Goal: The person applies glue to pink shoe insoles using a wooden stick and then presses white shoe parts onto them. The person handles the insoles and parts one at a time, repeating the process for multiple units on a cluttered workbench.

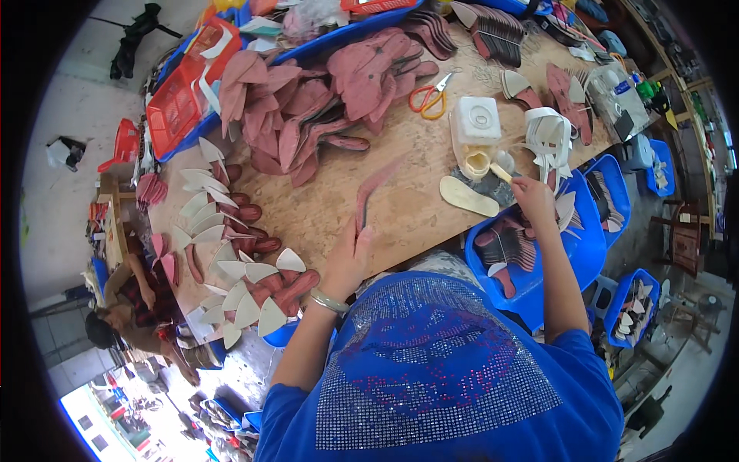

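My left hand [348, 260] grips a thin pink insole [372, 194] by its near end, over the front edge of the wooden table [323, 212]. The insole is tilted and partly blurred. My right hand [533, 202] pinches a pale brush or stick [502, 173], whose far tip is beside a small pot [476, 162] smeared with yellowish residue. Just behind the pot stands a white plastic container [475, 122]. Close to my right hand lies a cream sole-shaped piece [469, 196] on a dark patch.
Pink insoles are heaped [362, 73] at the back; insoles with white tips [250, 300] overlap at the left. Scissors [429, 100] with orange and yellow handles lie behind. Blue baskets [573, 254] stand off the right edge. A co-worker [127, 323] is at the far left.
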Action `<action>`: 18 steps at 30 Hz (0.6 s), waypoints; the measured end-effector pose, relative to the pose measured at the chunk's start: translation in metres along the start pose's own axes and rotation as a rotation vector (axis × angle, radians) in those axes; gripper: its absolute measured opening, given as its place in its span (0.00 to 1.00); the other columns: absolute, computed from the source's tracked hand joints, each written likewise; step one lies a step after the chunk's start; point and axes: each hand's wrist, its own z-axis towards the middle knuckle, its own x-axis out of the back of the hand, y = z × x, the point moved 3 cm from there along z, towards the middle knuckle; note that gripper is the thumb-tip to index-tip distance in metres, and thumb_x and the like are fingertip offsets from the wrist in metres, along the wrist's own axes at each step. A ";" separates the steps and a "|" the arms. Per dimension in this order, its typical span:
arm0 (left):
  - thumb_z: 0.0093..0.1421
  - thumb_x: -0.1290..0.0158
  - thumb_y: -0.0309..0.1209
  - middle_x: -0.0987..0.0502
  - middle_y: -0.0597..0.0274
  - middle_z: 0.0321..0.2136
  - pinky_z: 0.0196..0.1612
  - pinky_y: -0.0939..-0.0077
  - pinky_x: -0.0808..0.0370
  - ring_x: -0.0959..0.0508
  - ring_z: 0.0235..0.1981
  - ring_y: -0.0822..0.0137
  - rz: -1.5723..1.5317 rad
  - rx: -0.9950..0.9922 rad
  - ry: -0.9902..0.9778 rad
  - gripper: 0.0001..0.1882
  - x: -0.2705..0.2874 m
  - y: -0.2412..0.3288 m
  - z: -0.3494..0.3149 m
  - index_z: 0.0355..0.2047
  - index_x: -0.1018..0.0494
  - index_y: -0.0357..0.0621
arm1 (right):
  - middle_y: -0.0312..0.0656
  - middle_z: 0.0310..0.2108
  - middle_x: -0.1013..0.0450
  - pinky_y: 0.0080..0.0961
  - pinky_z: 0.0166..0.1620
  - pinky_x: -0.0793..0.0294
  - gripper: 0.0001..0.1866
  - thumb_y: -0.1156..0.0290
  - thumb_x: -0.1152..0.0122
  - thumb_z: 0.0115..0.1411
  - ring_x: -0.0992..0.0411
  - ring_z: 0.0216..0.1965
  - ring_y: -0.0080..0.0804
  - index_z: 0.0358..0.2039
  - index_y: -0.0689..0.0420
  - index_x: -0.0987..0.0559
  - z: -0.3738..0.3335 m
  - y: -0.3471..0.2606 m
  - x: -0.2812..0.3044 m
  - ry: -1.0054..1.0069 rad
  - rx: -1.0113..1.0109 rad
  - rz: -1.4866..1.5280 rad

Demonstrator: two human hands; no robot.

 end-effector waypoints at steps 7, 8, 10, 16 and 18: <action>0.62 0.52 0.45 0.29 0.43 0.47 0.53 0.56 0.35 0.29 0.50 0.47 0.361 -0.037 0.086 0.30 -0.007 -0.015 0.000 0.59 0.39 0.38 | 0.46 0.25 0.22 0.42 0.33 0.23 0.10 0.59 0.43 0.55 0.23 0.27 0.47 0.32 0.46 0.16 0.026 -0.011 -0.053 -0.070 0.050 -0.120; 0.61 0.51 0.45 0.29 0.43 0.47 0.53 0.56 0.35 0.30 0.49 0.47 0.387 -0.074 0.109 0.31 -0.008 -0.019 -0.002 0.59 0.39 0.39 | 0.46 0.25 0.22 0.42 0.33 0.23 0.10 0.59 0.43 0.55 0.23 0.27 0.47 0.32 0.46 0.16 0.030 -0.012 -0.058 -0.070 0.060 -0.144; 0.60 0.49 0.45 0.29 0.44 0.46 0.53 0.56 0.35 0.30 0.49 0.48 0.438 -0.150 0.153 0.31 -0.010 -0.026 -0.004 0.59 0.39 0.40 | 0.46 0.25 0.23 0.42 0.32 0.23 0.10 0.58 0.43 0.55 0.23 0.27 0.47 0.31 0.46 0.16 0.034 -0.011 -0.067 -0.068 0.077 -0.192; 0.58 0.47 0.46 0.29 0.46 0.44 0.51 0.55 0.35 0.30 0.46 0.47 0.534 -0.144 0.169 0.33 -0.009 -0.032 -0.009 0.58 0.38 0.41 | 0.45 0.22 0.24 0.41 0.28 0.24 0.09 0.62 0.45 0.56 0.24 0.24 0.44 0.26 0.49 0.19 0.027 -0.018 -0.059 0.006 0.179 -0.189; 0.57 0.47 0.46 0.29 0.47 0.43 0.50 0.56 0.35 0.30 0.45 0.47 0.544 -0.152 0.183 0.32 -0.011 -0.037 -0.007 0.58 0.37 0.40 | 0.45 0.21 0.24 0.42 0.28 0.24 0.08 0.63 0.44 0.56 0.24 0.24 0.44 0.27 0.50 0.19 0.020 -0.013 -0.059 -0.018 0.196 -0.208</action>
